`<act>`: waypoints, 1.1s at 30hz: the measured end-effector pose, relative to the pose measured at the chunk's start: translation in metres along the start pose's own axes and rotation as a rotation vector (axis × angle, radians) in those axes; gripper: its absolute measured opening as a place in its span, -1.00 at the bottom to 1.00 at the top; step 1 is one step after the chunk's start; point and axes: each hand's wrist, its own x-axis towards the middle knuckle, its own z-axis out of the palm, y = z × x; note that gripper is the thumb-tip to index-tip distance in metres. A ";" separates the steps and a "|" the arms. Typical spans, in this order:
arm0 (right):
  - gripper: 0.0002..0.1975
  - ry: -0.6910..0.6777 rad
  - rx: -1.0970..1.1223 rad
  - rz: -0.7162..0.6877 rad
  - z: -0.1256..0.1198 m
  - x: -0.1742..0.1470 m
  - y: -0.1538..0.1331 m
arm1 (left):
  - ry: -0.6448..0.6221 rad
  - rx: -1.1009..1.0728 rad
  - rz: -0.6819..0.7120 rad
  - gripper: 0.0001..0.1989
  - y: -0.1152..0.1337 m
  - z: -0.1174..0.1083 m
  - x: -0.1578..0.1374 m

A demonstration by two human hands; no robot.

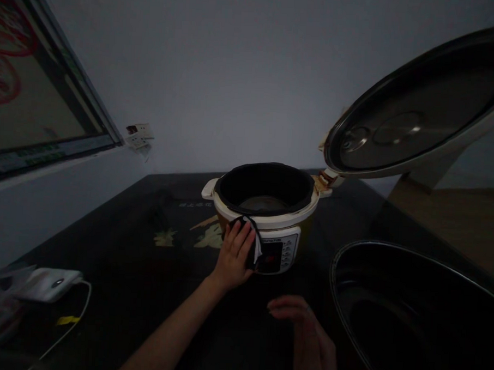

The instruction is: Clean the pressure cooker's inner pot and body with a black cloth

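An electric pressure cooker (265, 223) with a white rim stands on a dark table, its inside dark. Its lid (422, 105) is swung up on the hinge at the right. My left hand (236, 255) presses a dark cloth with a pale edge (256, 245) flat against the cooker's front, left of the control panel (287, 252). Below and right of the cooker, my right hand (306, 332) hovers with bent fingers apart from the thumb side, touching nothing that I can see.
A large black basin (375, 250) fills the lower right. On the left lie a white device (52, 285) with a cable and a small yellow strip (68, 320). Wall sockets (138, 134) sit near the window. Behind the cooker rises a plain wall (243, 86).
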 end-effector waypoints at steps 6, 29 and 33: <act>-0.53 0.012 0.018 0.026 -0.001 0.002 -0.002 | -0.387 -0.122 0.303 -0.43 -0.030 -0.037 0.032; -0.57 -0.065 0.100 -0.016 0.000 -0.004 0.005 | -0.416 0.307 0.713 -0.56 0.044 -0.051 0.109; -0.57 -0.031 0.103 0.000 0.002 -0.005 0.000 | -0.428 0.302 0.716 -0.59 0.050 -0.045 0.110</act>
